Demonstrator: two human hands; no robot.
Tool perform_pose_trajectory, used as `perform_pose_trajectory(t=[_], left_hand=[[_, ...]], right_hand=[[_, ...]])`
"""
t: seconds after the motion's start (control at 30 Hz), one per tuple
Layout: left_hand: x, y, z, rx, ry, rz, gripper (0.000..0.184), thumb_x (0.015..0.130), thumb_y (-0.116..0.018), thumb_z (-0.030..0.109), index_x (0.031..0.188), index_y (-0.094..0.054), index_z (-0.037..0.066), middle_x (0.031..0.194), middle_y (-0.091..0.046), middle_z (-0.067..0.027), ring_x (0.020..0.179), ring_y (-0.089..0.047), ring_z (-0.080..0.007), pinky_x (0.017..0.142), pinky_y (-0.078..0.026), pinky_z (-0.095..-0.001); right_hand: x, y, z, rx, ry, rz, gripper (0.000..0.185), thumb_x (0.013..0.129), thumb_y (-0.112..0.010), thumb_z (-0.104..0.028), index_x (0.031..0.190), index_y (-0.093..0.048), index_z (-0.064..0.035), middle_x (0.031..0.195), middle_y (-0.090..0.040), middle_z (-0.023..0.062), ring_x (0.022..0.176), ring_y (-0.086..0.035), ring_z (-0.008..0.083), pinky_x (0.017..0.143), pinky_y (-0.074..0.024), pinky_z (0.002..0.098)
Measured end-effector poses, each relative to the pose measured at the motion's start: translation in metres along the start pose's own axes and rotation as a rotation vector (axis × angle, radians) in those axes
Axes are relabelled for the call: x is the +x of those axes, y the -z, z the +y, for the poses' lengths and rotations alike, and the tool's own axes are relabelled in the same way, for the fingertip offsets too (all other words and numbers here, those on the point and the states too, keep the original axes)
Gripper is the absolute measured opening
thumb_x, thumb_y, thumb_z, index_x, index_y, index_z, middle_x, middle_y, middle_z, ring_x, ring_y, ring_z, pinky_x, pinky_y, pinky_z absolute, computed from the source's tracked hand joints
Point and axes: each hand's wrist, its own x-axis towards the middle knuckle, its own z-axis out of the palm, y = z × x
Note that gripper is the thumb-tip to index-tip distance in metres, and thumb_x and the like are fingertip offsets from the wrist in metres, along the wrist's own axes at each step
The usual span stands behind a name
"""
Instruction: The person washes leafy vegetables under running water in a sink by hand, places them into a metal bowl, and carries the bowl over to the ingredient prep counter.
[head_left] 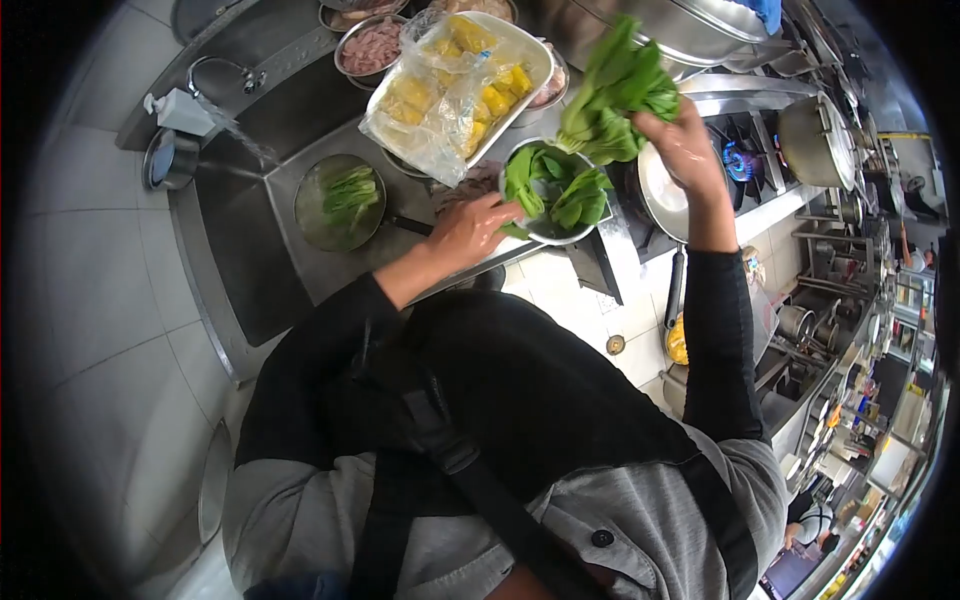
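A bunch of bok choy point(612, 100) is in my right hand point(685, 150), whose fingers are closed around it. It is raised above a metal bowl point(552, 238) and a pan point(655, 190) with whitish contents. Loose bok choy leaves point(580, 198) lie in the bowl, some over its rim. My left hand point(468, 235) is at the bowl's left rim with fingers bent together. A bit of green leaf shows below its fingertips; whether it grips the leaf or the rim is hidden.
Water runs from a faucet point(222, 68) into the sink point(240, 240). A pan of greens point(345, 200) sits beside it. A white tray point(535, 50) with bagged yellow pieces and a bowl of pink meat point(370, 48) are behind. A burner point(740, 162) burns blue near a large pot point(815, 140).
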Motion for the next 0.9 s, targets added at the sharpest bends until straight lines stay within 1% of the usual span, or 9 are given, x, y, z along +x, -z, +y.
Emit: perform_pose_trajectory(t=[0.07,0.27,0.33,0.4,0.5,0.67,0.7,0.77,0.9], left_hand=[[-0.027,0.016,0.000,-0.007,-0.015,0.030,0.041,0.069,-0.059,-0.005,0.107,-0.061,0.010,0.092,-0.058,-0.0128,0.083,-0.059,-0.0360,0.069,-0.049,-0.0422],[-0.141,0.089,-0.004,0.106,0.041,0.102,0.042,0.067,-0.060,-0.006,0.106,-0.063,0.008,0.098,-0.060,-0.0102,0.081,-0.062,-0.0336,0.073,-0.053,-0.0401],[-0.175,0.112,-0.019,0.128,0.142,0.196,0.038,0.069,-0.061,-0.005,0.105,-0.062,0.006,0.101,-0.062,-0.0114,0.081,-0.063,-0.0303,0.072,-0.053,-0.0379],[-0.208,0.133,-0.037,0.072,0.319,0.334,0.033,0.073,-0.062,-0.002,0.105,-0.062,0.005,0.100,-0.063,-0.0125,0.078,-0.063,-0.0266,0.070,-0.053,-0.0361],[-0.230,0.162,-0.097,-0.060,0.617,0.561,0.025,0.082,-0.065,0.008,0.106,-0.061,0.001,0.088,-0.066,-0.0136,0.068,-0.064,-0.0203,0.064,-0.051,-0.0341],[-0.196,0.239,-0.226,0.045,0.879,0.493,0.044,0.087,-0.066,0.031,0.119,-0.060,0.000,0.083,-0.067,-0.0157,0.058,-0.064,-0.0191,0.061,-0.050,-0.0334],[-0.183,0.249,-0.245,0.073,0.887,0.457,0.043,0.087,-0.067,0.030,0.118,-0.060,0.001,0.087,-0.068,-0.0161,0.064,-0.065,-0.0214,0.065,-0.051,-0.0348],[-0.157,0.271,-0.276,0.140,0.889,0.373,0.042,0.085,-0.069,0.028,0.118,-0.061,0.003,0.096,-0.068,-0.0168,0.075,-0.068,-0.0260,0.072,-0.053,-0.0375],[-0.125,0.304,-0.330,0.571,0.382,0.012,0.040,0.079,-0.072,0.020,0.116,-0.061,0.008,0.125,-0.060,-0.0143,0.116,-0.054,-0.0352,0.097,-0.045,-0.0445]], right_hand=[[-0.011,0.005,-0.015,0.053,0.011,0.067,0.028,0.084,-0.067,-0.007,0.111,-0.065,0.0014,0.101,-0.071,0.0078,0.088,-0.065,0.0145,0.084,-0.0508,0.0282],[-0.033,-0.025,-0.025,-0.333,-0.202,-0.151,0.027,0.076,-0.067,0.000,0.103,-0.067,0.0026,0.089,-0.072,0.0112,0.078,-0.067,0.0138,0.077,-0.0529,0.0286],[-0.028,-0.058,0.001,-0.775,-0.125,-0.223,0.039,0.071,-0.076,-0.020,0.104,-0.066,-0.0009,0.082,-0.069,0.0203,0.077,-0.069,0.0340,0.076,-0.0538,0.0398],[-0.016,-0.102,0.023,-1.033,-0.330,-0.413,0.057,0.072,-0.078,-0.026,0.118,-0.058,0.0023,0.099,-0.068,0.0236,0.093,-0.065,0.0395,0.083,-0.0514,0.0426],[-0.024,-0.123,0.059,-1.017,-0.263,-0.374,0.089,0.069,-0.080,-0.047,0.134,-0.044,0.0023,0.121,-0.058,0.0278,0.110,-0.058,0.0402,0.091,-0.0478,0.0435],[-0.025,-0.155,-0.018,-0.805,-0.242,-0.145,0.063,0.080,-0.075,-0.035,0.127,-0.053,0.0010,0.108,-0.066,0.0199,0.087,-0.066,0.0335,0.074,-0.0524,0.0398],[-0.023,-0.169,-0.037,-0.736,-0.184,-0.159,0.053,0.082,-0.075,-0.029,0.122,-0.058,-0.0002,0.100,-0.069,0.0168,0.073,-0.065,0.0271,0.065,-0.0514,0.0364],[-0.015,-0.203,-0.069,-0.546,-0.137,-0.274,0.045,0.081,-0.076,-0.023,0.118,-0.061,-0.0012,0.099,-0.069,0.0133,0.072,-0.064,0.0229,0.065,-0.0508,0.0332],[0.024,-0.271,-0.107,-0.340,0.083,-0.372,0.039,0.082,-0.076,-0.020,0.114,-0.063,-0.0017,0.095,-0.069,0.0135,0.073,-0.064,0.0207,0.066,-0.0507,0.0317]])
